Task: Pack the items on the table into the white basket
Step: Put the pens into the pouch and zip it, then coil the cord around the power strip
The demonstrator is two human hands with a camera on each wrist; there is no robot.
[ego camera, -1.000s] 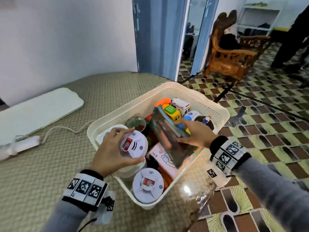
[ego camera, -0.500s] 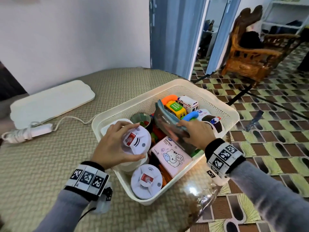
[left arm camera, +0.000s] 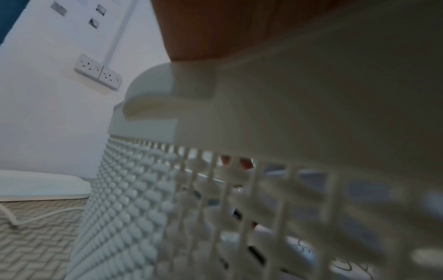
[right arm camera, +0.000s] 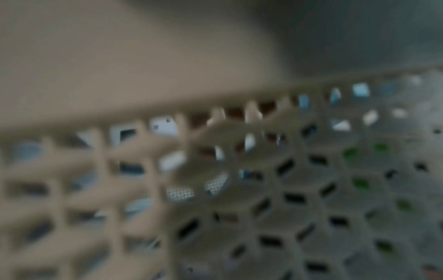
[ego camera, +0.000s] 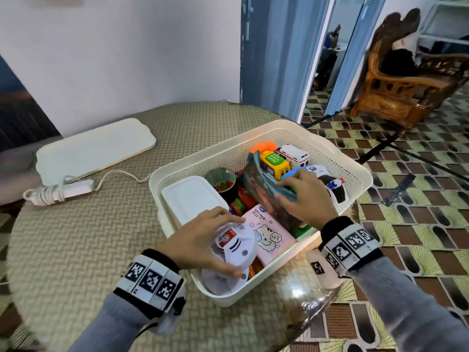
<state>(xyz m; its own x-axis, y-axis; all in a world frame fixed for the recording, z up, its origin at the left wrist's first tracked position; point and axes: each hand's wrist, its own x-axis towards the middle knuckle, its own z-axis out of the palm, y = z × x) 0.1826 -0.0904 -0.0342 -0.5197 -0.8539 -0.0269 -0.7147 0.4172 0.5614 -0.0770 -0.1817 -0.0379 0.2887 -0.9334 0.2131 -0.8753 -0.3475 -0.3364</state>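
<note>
Two hands over the white basket [ego camera: 337, 153] at the table's right edge, left hand [ego camera: 200, 240] gripping a smoke detector [ego camera: 234, 246] above the near corner, right hand [ego camera: 307, 199] pinching a plastic packet [ego camera: 261, 184] mid-basket

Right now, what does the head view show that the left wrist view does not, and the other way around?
Only the head view shows both hands: the left hand grips a white smoke alarm at the near end of the basket, and the right hand holds a flat packet among the toys. Only the left wrist view shows the wall sockets. Both show the white basket, the white lid and the white cable on the woven mat.
</note>
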